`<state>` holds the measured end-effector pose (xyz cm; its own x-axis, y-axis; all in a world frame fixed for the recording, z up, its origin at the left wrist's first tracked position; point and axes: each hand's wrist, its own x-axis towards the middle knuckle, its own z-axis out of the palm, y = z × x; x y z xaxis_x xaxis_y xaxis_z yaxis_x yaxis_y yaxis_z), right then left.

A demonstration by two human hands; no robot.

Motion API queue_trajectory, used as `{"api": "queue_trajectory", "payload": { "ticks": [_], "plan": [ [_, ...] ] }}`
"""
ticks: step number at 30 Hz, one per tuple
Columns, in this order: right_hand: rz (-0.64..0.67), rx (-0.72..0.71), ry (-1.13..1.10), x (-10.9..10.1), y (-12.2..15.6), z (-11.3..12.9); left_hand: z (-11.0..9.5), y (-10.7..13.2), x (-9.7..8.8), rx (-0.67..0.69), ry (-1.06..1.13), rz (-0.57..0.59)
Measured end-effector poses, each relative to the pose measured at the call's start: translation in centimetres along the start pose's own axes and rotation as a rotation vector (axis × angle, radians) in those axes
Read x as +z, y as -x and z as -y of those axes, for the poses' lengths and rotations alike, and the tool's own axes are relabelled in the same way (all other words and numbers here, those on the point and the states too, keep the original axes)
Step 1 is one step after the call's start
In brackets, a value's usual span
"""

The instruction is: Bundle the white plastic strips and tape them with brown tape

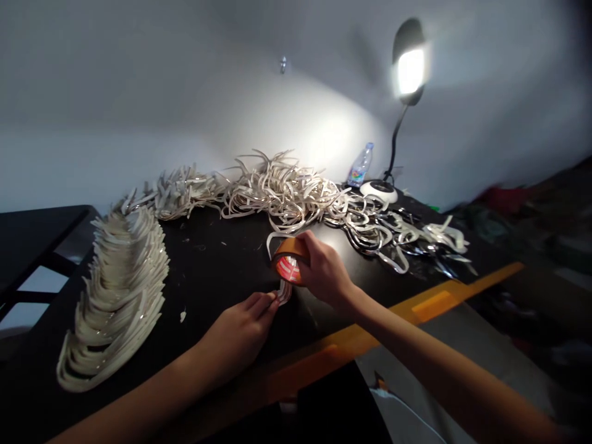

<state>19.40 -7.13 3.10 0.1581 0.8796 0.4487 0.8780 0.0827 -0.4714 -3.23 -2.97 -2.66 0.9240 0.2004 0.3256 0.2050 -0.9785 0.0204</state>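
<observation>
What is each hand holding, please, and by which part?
The right hand grips a roll of orange tape by its outer rim; the left hand pinches the end of a pale strip.

On the table (208, 259), stacked strips (115, 290), perhaps plastic, lay left; a tangled heap (282, 197) lay behind, with a bottle (359, 165) and lamp (411, 71) beyond.

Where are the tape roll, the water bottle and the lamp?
Roll of orange tape (291, 248): head view, point on its orange outer side.
Plastic water bottle (359, 166): head view, point on its middle.
Desk lamp (410, 71): head view, point on its glowing head.
</observation>
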Motion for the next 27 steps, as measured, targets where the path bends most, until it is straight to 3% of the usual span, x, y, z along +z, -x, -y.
{"api": "queue_trajectory", "payload": {
  "ticks": [3, 9, 15, 22, 27],
  "plan": [
    [-0.064, -0.003, -0.059, 0.4, 0.6, 0.1, -0.4, -0.6, 0.3, -0.045, 0.016, -0.016],
    [0.011, 0.063, 0.078, 1.2, 1.9, 0.4, -1.1, -0.6, -0.2, -0.159, 0.095, -0.008],
    [0.133, 0.070, 0.304, 0.7, 1.5, 1.2, -0.8, 0.0, -0.5, 0.003, 0.003, -0.140],
    [0.177, 0.055, 0.328, 0.8, 1.1, 1.4, -1.9, 0.9, -0.4, -0.047, -0.166, -0.130],
    [0.161, 0.049, 0.221, -0.8, 0.1, 1.7, -2.0, 0.7, -0.2, -0.054, -0.167, -0.111]
  ]
}}
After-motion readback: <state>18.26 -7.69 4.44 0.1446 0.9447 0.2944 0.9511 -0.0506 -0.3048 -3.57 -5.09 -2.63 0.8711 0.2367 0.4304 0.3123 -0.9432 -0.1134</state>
